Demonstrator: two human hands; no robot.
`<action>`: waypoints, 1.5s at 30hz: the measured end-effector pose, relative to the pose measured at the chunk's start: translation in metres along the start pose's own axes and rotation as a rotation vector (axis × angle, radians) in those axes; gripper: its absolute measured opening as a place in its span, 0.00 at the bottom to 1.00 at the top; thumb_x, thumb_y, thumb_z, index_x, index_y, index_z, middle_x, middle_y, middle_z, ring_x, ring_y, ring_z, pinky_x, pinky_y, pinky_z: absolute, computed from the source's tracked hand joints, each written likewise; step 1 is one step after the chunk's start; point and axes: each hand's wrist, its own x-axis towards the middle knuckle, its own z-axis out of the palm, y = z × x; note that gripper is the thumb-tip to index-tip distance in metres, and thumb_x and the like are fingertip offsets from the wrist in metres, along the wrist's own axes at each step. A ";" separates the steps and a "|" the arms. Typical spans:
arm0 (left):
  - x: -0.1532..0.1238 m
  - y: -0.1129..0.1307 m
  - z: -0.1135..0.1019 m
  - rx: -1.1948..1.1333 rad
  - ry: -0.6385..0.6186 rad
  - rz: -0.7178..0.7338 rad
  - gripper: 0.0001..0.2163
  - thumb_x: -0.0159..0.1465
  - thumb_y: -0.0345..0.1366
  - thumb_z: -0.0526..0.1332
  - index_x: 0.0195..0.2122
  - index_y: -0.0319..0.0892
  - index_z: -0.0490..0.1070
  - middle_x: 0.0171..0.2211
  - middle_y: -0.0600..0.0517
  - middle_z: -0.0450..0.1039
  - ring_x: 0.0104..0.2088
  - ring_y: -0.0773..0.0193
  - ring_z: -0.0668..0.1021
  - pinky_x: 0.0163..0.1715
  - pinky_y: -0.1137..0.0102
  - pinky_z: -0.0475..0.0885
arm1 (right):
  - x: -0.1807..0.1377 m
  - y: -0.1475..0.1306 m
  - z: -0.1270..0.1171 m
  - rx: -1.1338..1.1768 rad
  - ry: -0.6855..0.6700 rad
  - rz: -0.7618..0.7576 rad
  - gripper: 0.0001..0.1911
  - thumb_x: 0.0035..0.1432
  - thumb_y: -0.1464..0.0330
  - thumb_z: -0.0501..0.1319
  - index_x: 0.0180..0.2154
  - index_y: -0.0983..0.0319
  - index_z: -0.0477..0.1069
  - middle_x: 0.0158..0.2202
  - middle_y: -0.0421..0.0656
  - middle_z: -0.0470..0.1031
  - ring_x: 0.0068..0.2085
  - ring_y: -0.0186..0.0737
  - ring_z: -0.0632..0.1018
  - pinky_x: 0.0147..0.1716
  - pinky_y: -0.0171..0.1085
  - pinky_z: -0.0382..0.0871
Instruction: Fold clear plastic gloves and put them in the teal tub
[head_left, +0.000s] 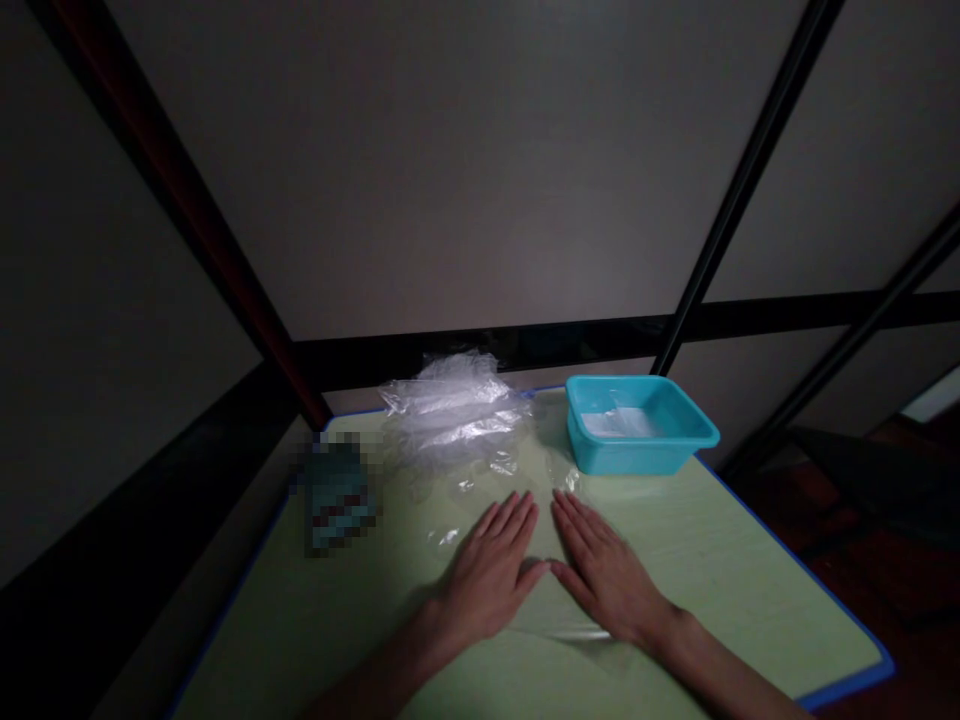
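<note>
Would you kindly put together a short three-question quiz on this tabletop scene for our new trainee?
1. True or false: the left hand and the right hand are both clenched into fists.
2. Where does the turquoise basin stand relative to the crumpled clear plastic? A) to its left; B) to its right; C) underneath it.
3. Fill in the blank: the green table has ____ edging.

Key: 1. False, both lie flat, palms down; 2. B; 3. blue.

You face a broad grey panel (480, 170) with a glossy black band (345, 365) low across it. A pixelated greenish item (339, 495) sits at your blue-edged green table's (750, 600) left side; rightward, you have a dim chair-like shape (885, 480).
</note>
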 end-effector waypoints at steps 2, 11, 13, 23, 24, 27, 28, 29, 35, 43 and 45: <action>-0.007 -0.016 -0.001 0.020 -0.004 -0.030 0.25 0.64 0.44 0.46 0.60 0.38 0.45 0.61 0.47 0.45 0.60 0.59 0.50 0.57 0.61 0.52 | 0.000 0.000 -0.001 -0.021 -0.017 -0.005 0.31 0.60 0.60 0.48 0.59 0.72 0.48 0.60 0.55 0.47 0.60 0.48 0.50 0.55 0.48 0.54; -0.037 -0.063 -0.006 0.096 -0.004 -0.232 0.25 0.63 0.42 0.47 0.58 0.33 0.51 0.59 0.41 0.51 0.59 0.56 0.54 0.55 0.58 0.55 | -0.004 0.001 -0.004 0.007 -0.013 -0.077 0.34 0.59 0.57 0.49 0.60 0.70 0.44 0.61 0.54 0.44 0.61 0.49 0.48 0.55 0.49 0.53; -0.039 -0.062 -0.014 0.083 0.008 -0.260 0.25 0.63 0.42 0.47 0.58 0.31 0.49 0.59 0.39 0.50 0.59 0.55 0.53 0.54 0.56 0.55 | -0.006 0.005 -0.013 0.058 -0.085 -0.149 0.35 0.58 0.56 0.50 0.60 0.69 0.42 0.61 0.53 0.43 0.61 0.48 0.47 0.56 0.49 0.51; 0.019 0.001 -0.045 -0.042 -0.021 0.192 0.21 0.64 0.34 0.47 0.58 0.35 0.50 0.60 0.44 0.50 0.59 0.63 0.53 0.57 0.70 0.50 | 0.005 -0.006 -0.038 0.373 0.120 0.091 0.25 0.62 0.67 0.45 0.60 0.62 0.46 0.59 0.47 0.53 0.58 0.42 0.57 0.55 0.47 0.55; 0.028 0.003 -0.041 -0.041 -0.034 0.232 0.20 0.63 0.33 0.46 0.57 0.34 0.51 0.59 0.44 0.53 0.59 0.64 0.54 0.57 0.71 0.49 | 0.007 -0.012 -0.032 0.372 0.130 0.109 0.26 0.61 0.67 0.46 0.60 0.63 0.44 0.60 0.48 0.51 0.59 0.42 0.55 0.56 0.46 0.54; 0.046 0.002 -0.026 -0.032 -0.048 0.295 0.21 0.63 0.30 0.43 0.57 0.31 0.50 0.58 0.44 0.54 0.59 0.65 0.54 0.57 0.72 0.47 | 0.009 -0.021 -0.011 0.276 0.108 0.087 0.32 0.60 0.65 0.48 0.61 0.67 0.37 0.62 0.50 0.40 0.61 0.44 0.46 0.57 0.47 0.50; 0.049 -0.002 -0.020 -0.032 -0.049 0.300 0.21 0.63 0.30 0.43 0.57 0.31 0.51 0.59 0.44 0.53 0.59 0.64 0.54 0.57 0.70 0.47 | 0.008 -0.022 -0.005 0.225 0.094 0.076 0.33 0.60 0.65 0.49 0.61 0.69 0.36 0.62 0.51 0.38 0.61 0.45 0.44 0.57 0.48 0.50; 0.051 -0.006 -0.015 -0.031 -0.051 0.293 0.21 0.63 0.30 0.43 0.57 0.30 0.52 0.59 0.43 0.52 0.59 0.63 0.53 0.57 0.69 0.47 | 0.007 -0.022 -0.001 0.173 0.080 0.066 0.34 0.60 0.64 0.49 0.61 0.70 0.37 0.62 0.53 0.38 0.61 0.45 0.43 0.57 0.48 0.50; 0.051 -0.023 0.003 0.017 -0.073 0.179 0.22 0.64 0.34 0.44 0.59 0.36 0.47 0.61 0.46 0.45 0.60 0.63 0.49 0.57 0.63 0.47 | -0.014 -0.007 -0.004 -0.024 0.009 0.063 0.34 0.59 0.57 0.48 0.60 0.69 0.42 0.61 0.53 0.45 0.60 0.47 0.49 0.56 0.49 0.53; 0.053 -0.024 -0.003 0.034 -0.108 0.151 0.22 0.64 0.34 0.43 0.60 0.35 0.45 0.62 0.47 0.43 0.61 0.63 0.47 0.58 0.64 0.46 | -0.066 0.035 -0.029 -0.060 -0.078 0.140 0.34 0.60 0.57 0.48 0.61 0.63 0.37 0.61 0.49 0.43 0.60 0.46 0.49 0.56 0.50 0.51; 0.048 -0.021 -0.011 0.043 -0.071 0.111 0.22 0.64 0.34 0.43 0.59 0.34 0.46 0.62 0.46 0.43 0.61 0.63 0.47 0.58 0.63 0.46 | -0.069 0.039 -0.036 -0.032 -0.077 0.214 0.33 0.60 0.58 0.47 0.61 0.63 0.38 0.61 0.50 0.43 0.60 0.46 0.49 0.55 0.51 0.51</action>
